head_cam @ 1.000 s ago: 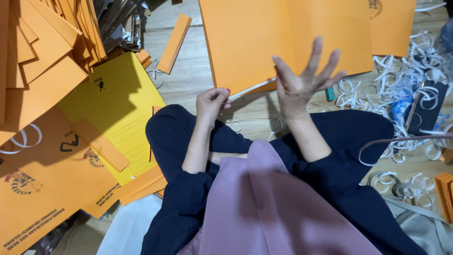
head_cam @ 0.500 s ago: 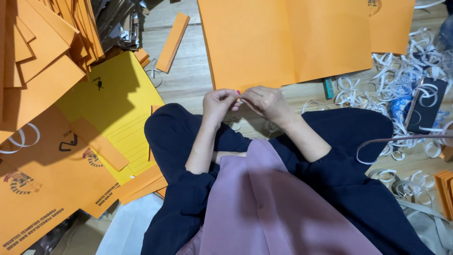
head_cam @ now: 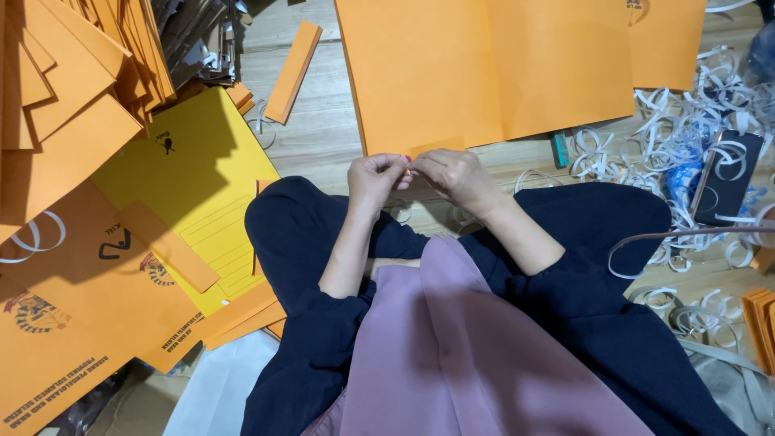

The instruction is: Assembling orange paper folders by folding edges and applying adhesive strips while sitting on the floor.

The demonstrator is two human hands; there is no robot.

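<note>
I sit cross-legged on a wooden floor (head_cam: 323, 137). A large orange sheet (head_cam: 484, 73) lies flat in front of my knees. My left hand (head_cam: 374, 178) and my right hand (head_cam: 458, 173) meet fingertip to fingertip just below the sheet's near edge. Both pinch the end of a thin white strip (head_cam: 409, 170). It is too small to make out more. A small orange flap (head_cam: 436, 147) of the sheet pokes out right above my fingers.
White curled paper strips (head_cam: 694, 121) litter the floor at right, around a black phone (head_cam: 731, 178). A small green object (head_cam: 560, 149) lies by the sheet. Left: a yellow sheet (head_cam: 186, 186), stacked orange sheets (head_cam: 64, 97), printed orange ones (head_cam: 64, 323). A loose orange strip (head_cam: 293, 71) lies farther off.
A second ago my right hand was raised with fingers spread over the sheet. It came down to join the left hand, and both now pinch together at the sheet's near edge.
</note>
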